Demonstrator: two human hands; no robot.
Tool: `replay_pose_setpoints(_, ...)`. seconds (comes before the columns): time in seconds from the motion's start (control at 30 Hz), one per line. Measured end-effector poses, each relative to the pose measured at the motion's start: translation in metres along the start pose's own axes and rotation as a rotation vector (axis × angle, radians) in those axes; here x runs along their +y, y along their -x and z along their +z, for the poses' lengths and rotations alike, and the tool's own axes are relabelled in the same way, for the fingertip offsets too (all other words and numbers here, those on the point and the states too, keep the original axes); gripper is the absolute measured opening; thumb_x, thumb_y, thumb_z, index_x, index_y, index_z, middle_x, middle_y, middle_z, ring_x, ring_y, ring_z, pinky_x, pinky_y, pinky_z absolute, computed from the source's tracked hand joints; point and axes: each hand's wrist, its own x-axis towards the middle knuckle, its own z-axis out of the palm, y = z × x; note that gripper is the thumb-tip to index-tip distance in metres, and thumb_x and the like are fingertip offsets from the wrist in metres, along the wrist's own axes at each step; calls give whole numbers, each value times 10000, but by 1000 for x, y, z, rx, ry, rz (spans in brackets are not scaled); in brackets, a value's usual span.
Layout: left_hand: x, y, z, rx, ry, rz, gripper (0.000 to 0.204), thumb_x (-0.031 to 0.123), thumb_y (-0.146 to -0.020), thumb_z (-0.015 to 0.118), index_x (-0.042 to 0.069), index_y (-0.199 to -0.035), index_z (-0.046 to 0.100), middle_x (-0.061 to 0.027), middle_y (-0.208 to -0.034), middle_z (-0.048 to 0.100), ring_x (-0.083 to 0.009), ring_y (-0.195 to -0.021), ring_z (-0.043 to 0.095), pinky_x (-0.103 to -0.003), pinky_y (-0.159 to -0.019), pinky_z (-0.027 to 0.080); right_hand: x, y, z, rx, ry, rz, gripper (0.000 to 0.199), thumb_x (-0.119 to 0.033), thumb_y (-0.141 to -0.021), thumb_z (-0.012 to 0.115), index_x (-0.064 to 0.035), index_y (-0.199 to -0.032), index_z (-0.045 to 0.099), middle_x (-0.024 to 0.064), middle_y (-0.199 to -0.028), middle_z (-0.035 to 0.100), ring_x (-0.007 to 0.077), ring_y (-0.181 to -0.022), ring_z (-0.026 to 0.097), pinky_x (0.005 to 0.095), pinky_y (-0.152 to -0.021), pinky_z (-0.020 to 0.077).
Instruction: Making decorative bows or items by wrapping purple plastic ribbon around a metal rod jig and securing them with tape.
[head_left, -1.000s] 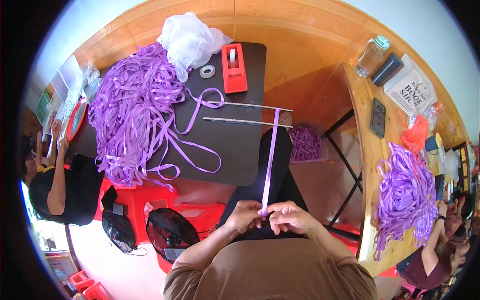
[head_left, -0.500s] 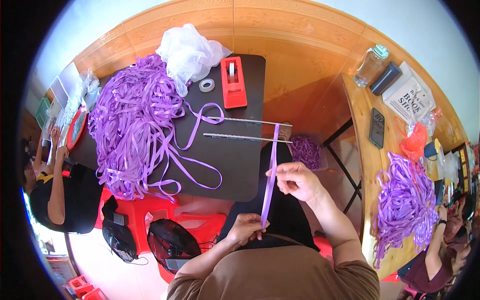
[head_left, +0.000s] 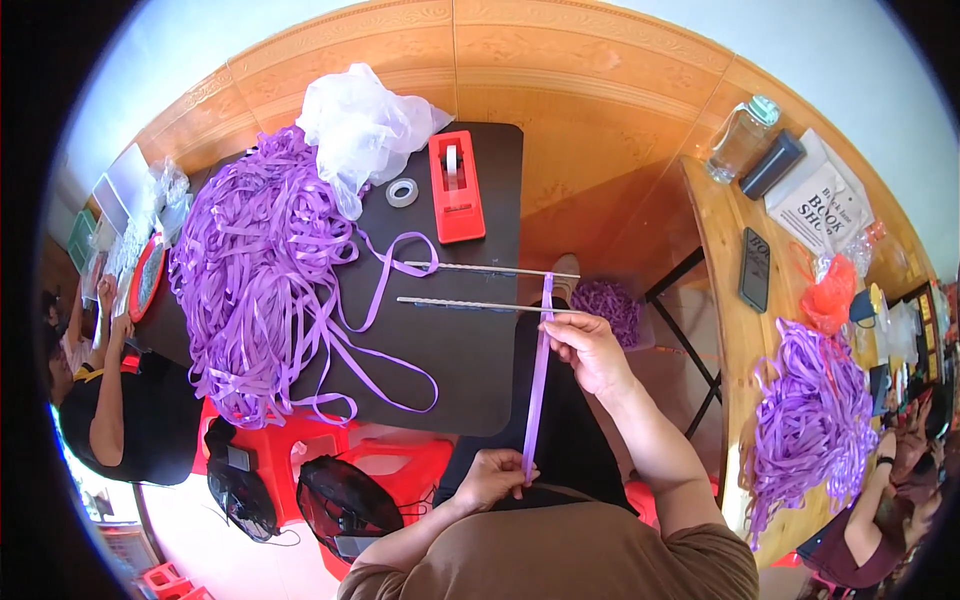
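A narrow purple ribbon (head_left: 537, 395) runs taut from the tip of a far metal rod (head_left: 515, 271) down past a near metal rod (head_left: 465, 303) toward my lap. My left hand (head_left: 495, 477) is closed on its lower end. Just below the near rod, my right hand (head_left: 592, 352) pinches the strip between thumb and fingers. Both rods, thin and partly twisted like metal chopsticks, stick out past the table's right edge. A loose ribbon tail loops near their left ends from a large purple ribbon heap (head_left: 260, 270) on the dark table (head_left: 470, 370).
Beyond the rods stand a red tape dispenser (head_left: 458, 188), a tape roll (head_left: 402, 192) and a white plastic bag (head_left: 365, 125). A wooden table (head_left: 725, 250) at right bears a phone (head_left: 755, 270), bottle and more ribbon (head_left: 810, 430). Red stools (head_left: 390, 465) are left; people sit at both sides.
My right hand has moved up along the ribbon to just below the near rod and now pinches it there. My left hand keeps its hold. The whole view has shifted slightly.
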Motion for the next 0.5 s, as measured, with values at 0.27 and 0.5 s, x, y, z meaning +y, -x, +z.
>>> replay_pose_setpoints(0.27, -12, -7, 0, 11, -2, 35, 152, 96, -826, 698, -18, -921, 668, -31, -698, 630, -64, -514, 550, -181, -466, 419, 13, -14, -2, 14, -55, -107, 87, -89, -834, 655, -73, -910, 695, -29, -828, 653, 36, -709, 546, 173, -601, 387)
replay_pose_setpoints(0.5, -11, -10, 2, 19, -117, 51, 161, 110, -829, 700, -11, -931, 669, -30, -717, 640, -49, -550, 548, -179, -489, 445, 36, -26, 6, 41, -157, -337, 106, -33, -856, 621, -36, -955, 658, 40, -926, 669, 91, -812, 613, 228, -740, 480)
